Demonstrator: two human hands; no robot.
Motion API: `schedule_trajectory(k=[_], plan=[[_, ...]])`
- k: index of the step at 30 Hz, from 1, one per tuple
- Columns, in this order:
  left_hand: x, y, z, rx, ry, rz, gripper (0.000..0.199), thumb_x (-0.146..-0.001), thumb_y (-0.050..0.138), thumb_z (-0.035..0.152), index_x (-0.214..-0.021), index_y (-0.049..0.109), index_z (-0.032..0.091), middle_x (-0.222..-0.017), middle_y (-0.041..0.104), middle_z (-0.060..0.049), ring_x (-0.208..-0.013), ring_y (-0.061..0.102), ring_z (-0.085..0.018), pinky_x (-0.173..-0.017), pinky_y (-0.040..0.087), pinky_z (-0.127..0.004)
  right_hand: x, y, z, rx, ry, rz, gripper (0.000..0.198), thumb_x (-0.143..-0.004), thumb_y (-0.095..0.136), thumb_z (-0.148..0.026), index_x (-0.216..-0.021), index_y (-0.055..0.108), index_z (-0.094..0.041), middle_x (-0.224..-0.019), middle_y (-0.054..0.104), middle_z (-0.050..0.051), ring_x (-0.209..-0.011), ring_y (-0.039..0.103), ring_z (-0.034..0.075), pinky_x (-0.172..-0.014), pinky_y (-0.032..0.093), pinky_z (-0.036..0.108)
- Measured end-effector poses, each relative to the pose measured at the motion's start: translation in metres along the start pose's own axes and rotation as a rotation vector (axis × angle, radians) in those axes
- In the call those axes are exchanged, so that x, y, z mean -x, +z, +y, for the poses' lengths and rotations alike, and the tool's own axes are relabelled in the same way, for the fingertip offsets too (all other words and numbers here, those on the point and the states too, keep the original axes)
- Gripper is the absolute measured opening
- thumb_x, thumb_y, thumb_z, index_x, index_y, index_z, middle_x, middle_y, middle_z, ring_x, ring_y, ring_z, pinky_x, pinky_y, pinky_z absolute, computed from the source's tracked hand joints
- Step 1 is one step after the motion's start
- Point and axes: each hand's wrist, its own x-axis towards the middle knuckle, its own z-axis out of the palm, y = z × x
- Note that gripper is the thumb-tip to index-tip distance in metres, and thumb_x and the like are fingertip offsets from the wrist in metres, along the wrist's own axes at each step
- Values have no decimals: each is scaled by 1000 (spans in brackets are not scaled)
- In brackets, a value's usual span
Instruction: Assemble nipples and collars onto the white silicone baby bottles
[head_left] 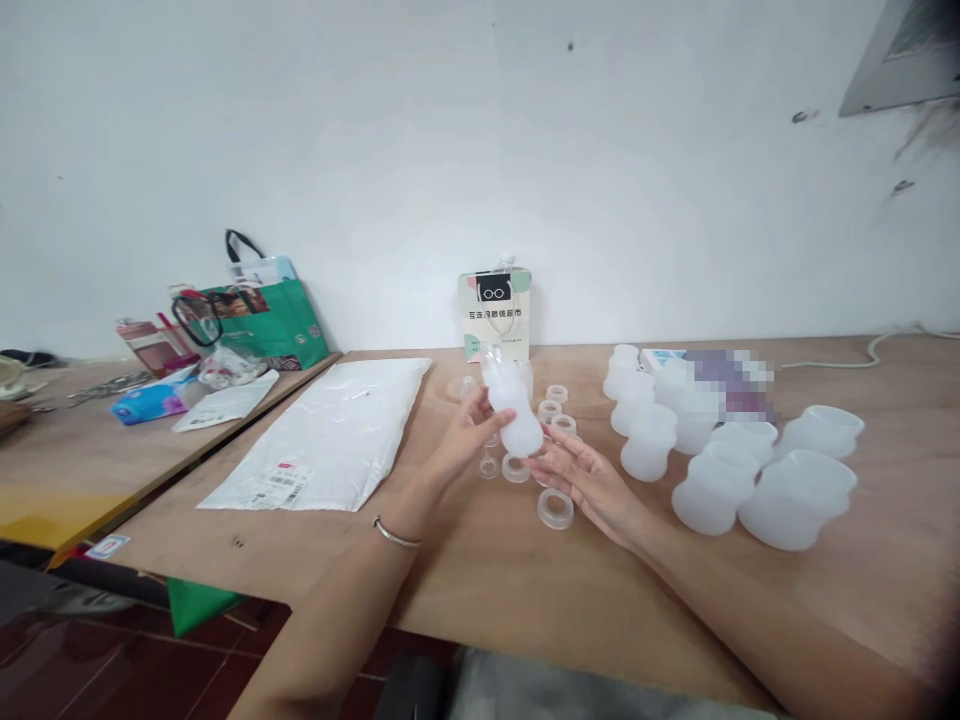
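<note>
Wall (360,150), white and scuffed, rises behind the brown wooden surface (480,590). A flat white parcel (322,430) lies to the left; a printed paper bag (474,340) stands at the back. I see the left hand (466,435) pinching a tilted frosted bottle (521,430) above the surface; the right hand (592,487) is loosely spread, fingertips at its base. Similar bottles (712,490) stand rightward, translucent rings (544,513) beneath the hands.

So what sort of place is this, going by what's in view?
Probably a workshop or informal workroom, though I can't be certain. A plain brown wooden table bears frosted white pinch-waisted plastic containers, loose translucent plastic rings and a flat white plastic mailing bag.
</note>
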Motion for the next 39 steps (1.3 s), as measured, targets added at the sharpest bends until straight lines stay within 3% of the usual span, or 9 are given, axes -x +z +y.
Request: schedule_trajectory(k=[3, 6, 12, 23, 27, 30, 33, 36, 39], plan=[[-24, -37, -7, -181, 125, 255, 42, -72, 62, 31, -109, 49, 16, -114, 58, -9, -103, 55, -19, -89, 42, -32, 1, 0, -1, 17, -18, 31, 44, -78, 61, -35, -120, 50, -26, -121, 57, 5, -106, 57, 18, -97, 41, 37], [-52, -83, -18, -647, -5, 487, 43, -70, 61, 26, -108, 48, 13, -111, 59, -12, -101, 57, -20, -85, 44, -31, 1, -2, 0, 76, -73, 13, 38, -80, 59, -36, -115, 53, -24, -116, 60, 7, -105, 57, 19, -97, 40, 39], [-83, -133, -43, -1029, -216, 545, 45, -64, 66, 27, -104, 50, 13, -109, 60, -15, -102, 56, -28, -83, 43, -36, -1, -5, 2, 181, -149, -10, 32, -81, 56, -38, -109, 58, -23, -108, 64, 7, -97, 60, 18, -95, 40, 40], [-92, -136, -67, -1121, -310, 559, 49, -67, 64, 29, -109, 46, 13, -109, 60, -15, -102, 57, -26, -82, 43, -32, -4, -12, -2, 262, -218, 75, 27, -80, 54, -41, -97, 60, -20, -94, 65, 5, -87, 60, 16, -83, 45, 34], [-83, -119, -50, -1169, -279, 695, 64, -68, 63, 36, -120, 37, 9, -123, 47, -21, -115, 46, -31, -90, 39, -41, -5, -15, -4, 495, -259, 149, 26, -81, 50, -42, -91, 59, -20, -88, 63, 3, -82, 58, 16, -73, 45, 29], [-70, -99, -23, -1258, -65, 758, 55, -77, 52, 40, -122, 38, 11, -128, 40, -20, -120, 39, -32, -93, 34, -44, -3, -16, -6, 827, -286, 132, 22, -80, 50, -41, -79, 56, -20, -78, 57, 1, -71, 53, 14, -64, 42, 27], [-50, -75, 4, -1229, 73, 332, 31, -83, 42, 37, -99, 54, 14, -101, 58, -10, -95, 55, -21, -82, 42, -33, 2, -14, -8, 1141, -306, 15, 19, -77, 53, -39, -74, 52, -20, -78, 53, 0, -70, 50, 14, -64, 40, 27], [-25, -55, 15, -1126, -103, -275, 31, -79, 45, 46, -85, 59, 19, -82, 63, -3, -75, 57, -16, -67, 43, -27, 8, -13, -11, 1343, -305, -99, 21, -74, 57, -40, -76, 50, -21, -81, 52, 1, -75, 49, 15, -69, 40, 29], [-8, -43, 9, -1239, -185, -448, 36, -65, 58, 51, -84, 60, 20, -81, 64, -3, -70, 57, -18, -62, 40, -26, 12, -12, -13, 1454, -297, -177, 26, -70, 60, -43, -79, 49, -21, -85, 53, 2, -82, 50, 19, -70, 39, 31]])
